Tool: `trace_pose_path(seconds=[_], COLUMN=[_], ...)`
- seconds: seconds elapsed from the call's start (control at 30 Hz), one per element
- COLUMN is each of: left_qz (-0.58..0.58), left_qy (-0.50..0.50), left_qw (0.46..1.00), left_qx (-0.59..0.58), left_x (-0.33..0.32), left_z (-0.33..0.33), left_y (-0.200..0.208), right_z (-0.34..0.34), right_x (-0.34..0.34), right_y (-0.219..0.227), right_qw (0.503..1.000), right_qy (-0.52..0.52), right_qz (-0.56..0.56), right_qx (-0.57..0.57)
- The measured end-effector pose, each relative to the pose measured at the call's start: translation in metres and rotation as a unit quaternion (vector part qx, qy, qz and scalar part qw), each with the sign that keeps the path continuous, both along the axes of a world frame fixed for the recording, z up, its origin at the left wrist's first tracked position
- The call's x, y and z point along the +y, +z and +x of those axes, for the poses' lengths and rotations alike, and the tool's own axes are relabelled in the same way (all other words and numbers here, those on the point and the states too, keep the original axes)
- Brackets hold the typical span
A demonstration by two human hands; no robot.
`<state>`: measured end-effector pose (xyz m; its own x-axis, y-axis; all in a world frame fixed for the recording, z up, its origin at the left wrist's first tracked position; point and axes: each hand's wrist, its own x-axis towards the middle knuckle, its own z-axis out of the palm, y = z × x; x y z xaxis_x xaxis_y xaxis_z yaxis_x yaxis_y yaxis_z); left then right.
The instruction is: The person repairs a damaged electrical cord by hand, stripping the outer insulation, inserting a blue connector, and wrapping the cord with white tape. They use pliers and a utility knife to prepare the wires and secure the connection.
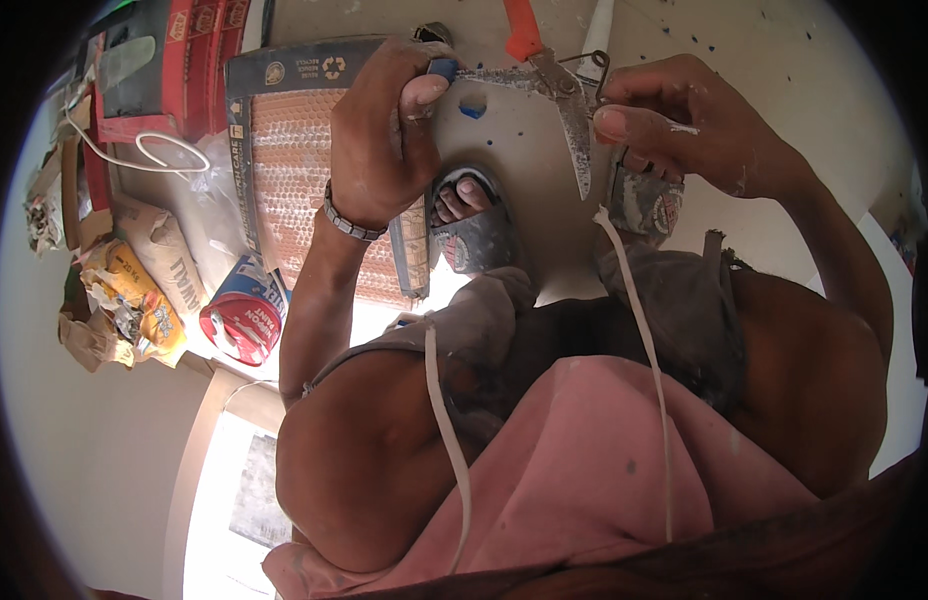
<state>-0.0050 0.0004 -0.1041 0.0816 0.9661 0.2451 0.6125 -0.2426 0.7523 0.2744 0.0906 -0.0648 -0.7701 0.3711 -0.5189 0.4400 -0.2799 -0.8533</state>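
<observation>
A squatting worker holds red-and-white-handled shears (566, 88), blades spread, over the floor (554, 215) just ahead of two sandals (479, 240). The right grip (689, 125) pinches them near the pivot; the left grip (379, 140) clasps a blue scrap (444, 68) at one blade's tip. A paint pail (246, 318) sits near the floor's left edge.

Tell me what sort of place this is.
Probably a room under renovation or painting: a red-and-blue paint can and a torn yellow bag stand off to the left, and blue scraps litter the floor near the snips.
</observation>
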Motion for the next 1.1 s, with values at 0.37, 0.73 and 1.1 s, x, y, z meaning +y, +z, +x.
trace_pose_path(seconds=[0.37,0.73,1.1], left_qz=[-0.262,-0.252,-0.246], left_qy=[-0.012,0.029,0.072], left_qw=[0.793,0.782,0.841], left_qx=[-0.550,-0.570,-0.476], left_x=[-0.008,-0.023,-0.024], left_z=[-0.006,0.019,0.019], left_y=[0.046,0.043,0.053], right_z=[0.003,-0.062,-0.073], right_x=[0.012,0.009,0.012], right_y=[-0.094,-0.027,0.018], right_qw=[0.918,0.882,0.748], right_qy=[0.085,-0.135,-0.116], right_qz=[0.357,0.390,0.577], right_qx=[-0.154,0.227,0.307])
